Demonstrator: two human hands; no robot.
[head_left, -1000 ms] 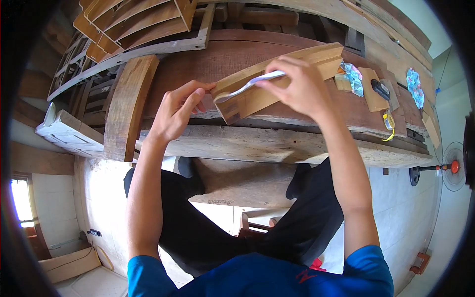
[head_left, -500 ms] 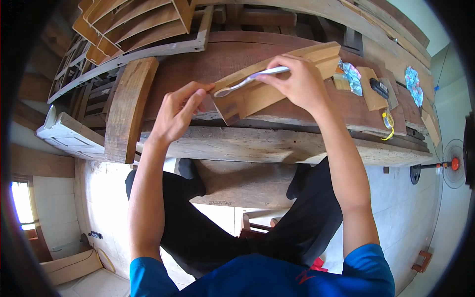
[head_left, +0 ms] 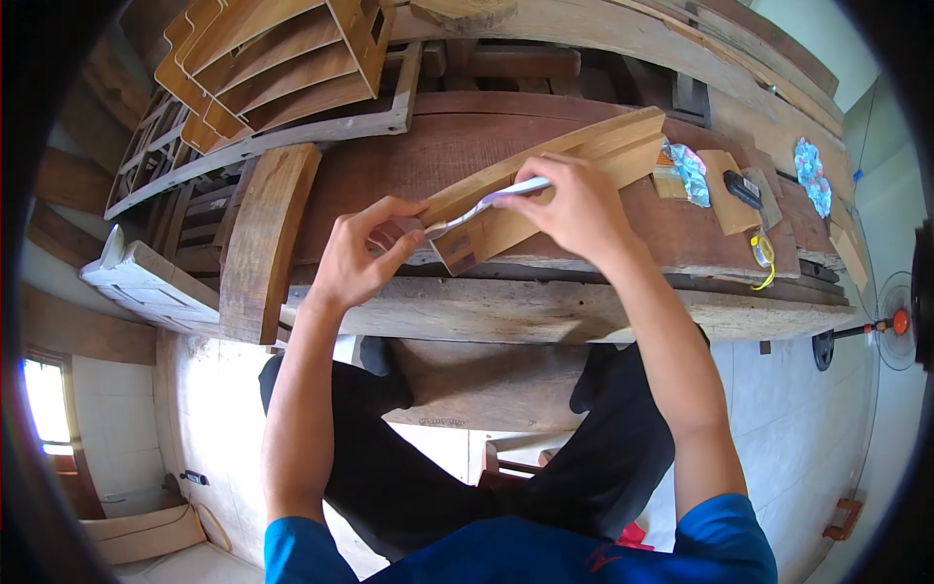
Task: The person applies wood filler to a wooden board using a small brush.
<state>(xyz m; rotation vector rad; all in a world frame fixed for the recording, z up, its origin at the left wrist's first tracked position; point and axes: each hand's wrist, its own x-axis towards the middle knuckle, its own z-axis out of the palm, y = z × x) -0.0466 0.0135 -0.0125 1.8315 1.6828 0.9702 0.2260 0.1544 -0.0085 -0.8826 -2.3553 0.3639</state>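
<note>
An angled light-brown wooden piece (head_left: 506, 234) with a raised back edge lies slantwise on the bench. My right hand (head_left: 574, 200) pinches the handle of a white and purple toothbrush (head_left: 486, 202). Its head sits low at the left end of the wood, close to my left thumb. At that same end my left hand (head_left: 360, 248) has its index finger on the upper corner and its thumb lower down, gripping the wood. The toothbrush bristles are hard to make out.
A thick wooden block (head_left: 268, 243) lies left on the bench (head_left: 584, 302), below a tiered wooden rack (head_left: 282, 68). To the right are crumpled blue wrappers (head_left: 689, 175), a black object (head_left: 742, 189) and a yellow tape measure (head_left: 762, 251). A fan (head_left: 897, 321) stands far right.
The toothbrush head has moved down and left to the wood's end, its handle tilting steeper. My left thumb has come down near it. The whole scene sits slightly lower in view.
</note>
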